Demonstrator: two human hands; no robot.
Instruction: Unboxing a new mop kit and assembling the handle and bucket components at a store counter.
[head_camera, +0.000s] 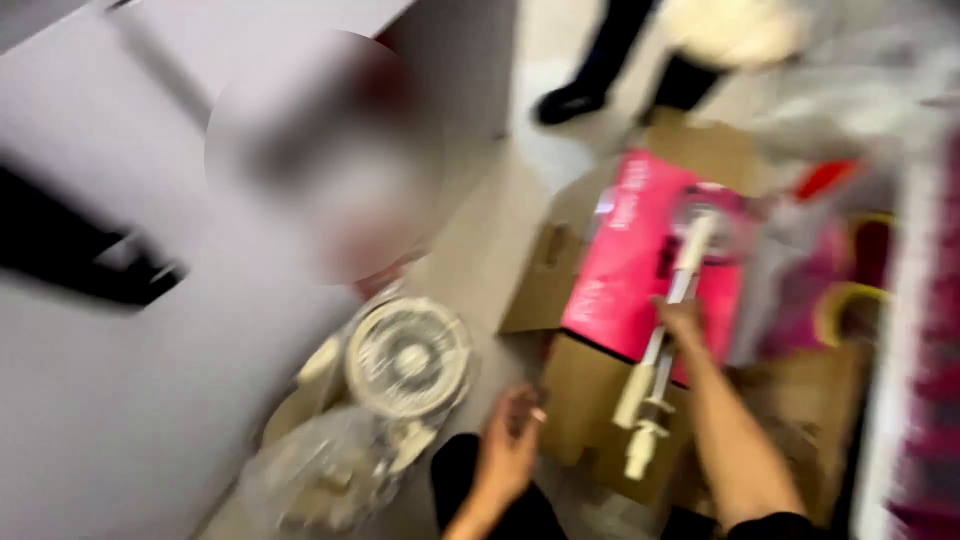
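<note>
The picture is badly blurred by motion. My right hand (682, 322) is closed around a long cream-white pole (665, 335) that lies slanted over a pink box (640, 255) and brown cardboard (590, 400). My left hand (510, 445) hovers lower, fingers loosely apart, holding nothing, between the cardboard and a round white fan head (408, 358) with a grille. The fan head rests on the floor beside clear plastic wrapping (320, 475).
A grey-white wall or cabinet (110, 400) fills the left side. Another person's dark shoes and legs (570, 100) stand at the top. Red, pink and yellow items (850, 290) crowd the right, beside a white edge (905, 330).
</note>
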